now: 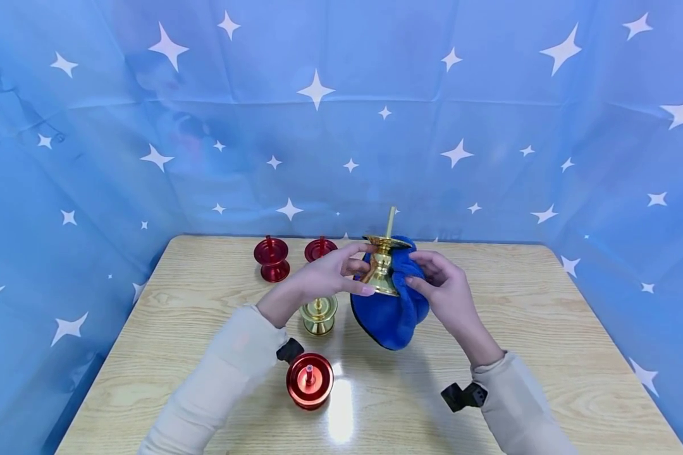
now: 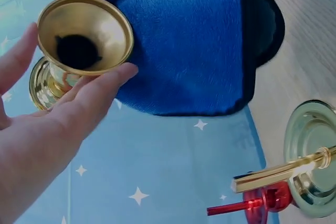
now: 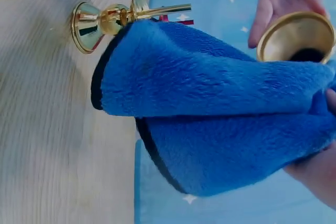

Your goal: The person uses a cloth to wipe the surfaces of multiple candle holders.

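Note:
My left hand [image 1: 341,272] holds a gold candle holder [image 1: 382,268] up above the table, tilted a little, its thin stem pointing upward. Fingers and thumb go round its body, and the left wrist view looks into its hollow base [image 2: 86,35]. A blue plush cloth [image 1: 391,316] with black edging hangs bunched from my right hand [image 1: 446,287], pinched between thumb and fingers. Part of the cloth lies against the holder's right side. Below my left forearm, a second gold candle holder [image 1: 319,315] stands on the table.
Two red candle holders stand at the back, one on the left [image 1: 272,259] and one partly behind my left hand [image 1: 320,248]. Another red candle holder [image 1: 310,381] is near the front. The wooden table [image 1: 518,328] meets a blue star-patterned curtain [image 1: 375,126] behind.

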Demonstrator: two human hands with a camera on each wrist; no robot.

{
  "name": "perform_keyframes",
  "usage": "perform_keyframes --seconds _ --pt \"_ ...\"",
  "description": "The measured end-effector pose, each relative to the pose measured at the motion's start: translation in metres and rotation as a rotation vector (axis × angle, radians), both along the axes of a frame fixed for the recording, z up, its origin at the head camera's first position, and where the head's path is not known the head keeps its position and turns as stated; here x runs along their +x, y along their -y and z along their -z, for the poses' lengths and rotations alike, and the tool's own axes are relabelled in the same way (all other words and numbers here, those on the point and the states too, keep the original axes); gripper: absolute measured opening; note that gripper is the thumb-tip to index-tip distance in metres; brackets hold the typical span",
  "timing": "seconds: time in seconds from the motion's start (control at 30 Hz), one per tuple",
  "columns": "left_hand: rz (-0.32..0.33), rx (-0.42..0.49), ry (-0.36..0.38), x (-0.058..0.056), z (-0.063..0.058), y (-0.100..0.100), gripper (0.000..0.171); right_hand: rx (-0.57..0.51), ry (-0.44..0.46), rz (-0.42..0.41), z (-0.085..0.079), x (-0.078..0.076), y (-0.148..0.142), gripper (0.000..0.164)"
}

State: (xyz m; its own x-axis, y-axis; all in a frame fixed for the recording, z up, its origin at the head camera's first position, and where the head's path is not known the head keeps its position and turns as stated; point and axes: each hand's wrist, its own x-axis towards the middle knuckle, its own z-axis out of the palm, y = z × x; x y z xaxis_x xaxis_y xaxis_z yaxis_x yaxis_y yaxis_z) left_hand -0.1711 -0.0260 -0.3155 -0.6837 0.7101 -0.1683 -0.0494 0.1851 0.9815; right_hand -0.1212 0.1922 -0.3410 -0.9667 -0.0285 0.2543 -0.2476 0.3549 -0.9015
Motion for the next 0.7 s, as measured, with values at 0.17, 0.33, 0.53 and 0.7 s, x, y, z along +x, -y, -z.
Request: perform_keyframes --seconds 0.17,0.33,0.53,0.7 --pt "-0.044 -0.056 -0.063 0.0 0.004 -0.004 0.067 -0.008 -0.011 0.039 0.002 0.0 0.005 0.029" --pt "-0.159 -0.22 -0.28 0.006 0.006 -0.014 0.074 0.102 -0.082 0.125 -0.001 0.003 0.018 0.029" --pt "-0.208 -0.318 -0.38 0.009 0.002 -0.02 0.075 0.297 -0.28 0.17 -0.004 0.009 0.028 0.03" --pt "-0.17 -0.155 -0.22 0.004 0.001 -0.011 0.065 0.134 -0.177 0.091 -0.002 0.004 0.014 0.03"
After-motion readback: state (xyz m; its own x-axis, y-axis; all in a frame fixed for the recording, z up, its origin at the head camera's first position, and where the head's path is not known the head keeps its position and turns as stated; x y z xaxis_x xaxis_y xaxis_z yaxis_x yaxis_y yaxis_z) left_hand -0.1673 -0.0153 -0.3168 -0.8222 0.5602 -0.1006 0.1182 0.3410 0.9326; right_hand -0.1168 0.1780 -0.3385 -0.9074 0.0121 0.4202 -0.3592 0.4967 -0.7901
